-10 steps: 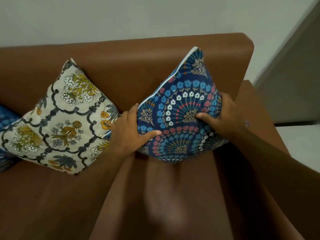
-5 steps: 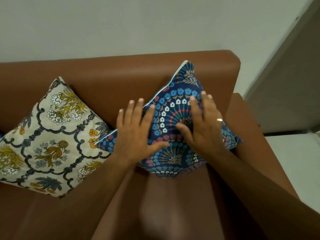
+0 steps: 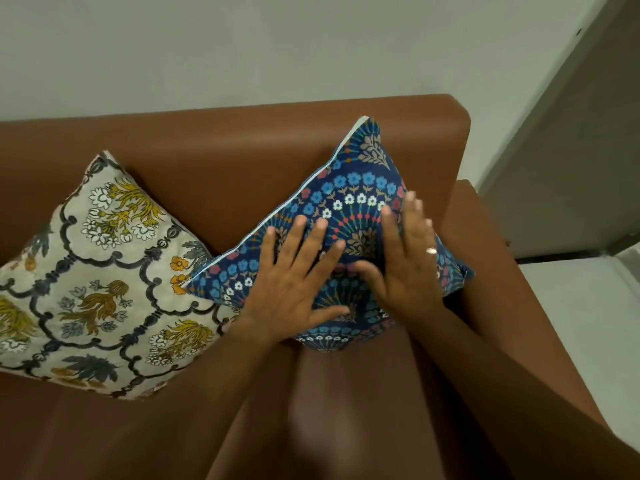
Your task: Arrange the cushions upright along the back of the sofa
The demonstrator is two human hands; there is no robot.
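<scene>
A blue patterned cushion point(image 3: 349, 192) leans on one corner against the back of the brown sofa point(image 3: 221, 157), at its right end. My left hand point(image 3: 294, 282) lies flat on the cushion's front, fingers spread. My right hand point(image 3: 405, 261), with a ring on it, rests flat on the cushion's right half, slightly blurred. Neither hand grips anything. To the left, a cream floral cushion point(image 3: 100, 278) also stands on a corner against the sofa back, touching the blue one's left tip.
The sofa's right armrest point(image 3: 491, 271) runs beside the blue cushion. A pale wall point(image 3: 277, 46) rises behind the sofa. A grey door or panel point(image 3: 581, 150) and light floor point(image 3: 588, 323) lie to the right. Bare seat point(image 3: 104, 438) spreads in front.
My hands let go of the blue cushion's sides and now lie flat on its front. The cushion settled lower against the sofa back.
</scene>
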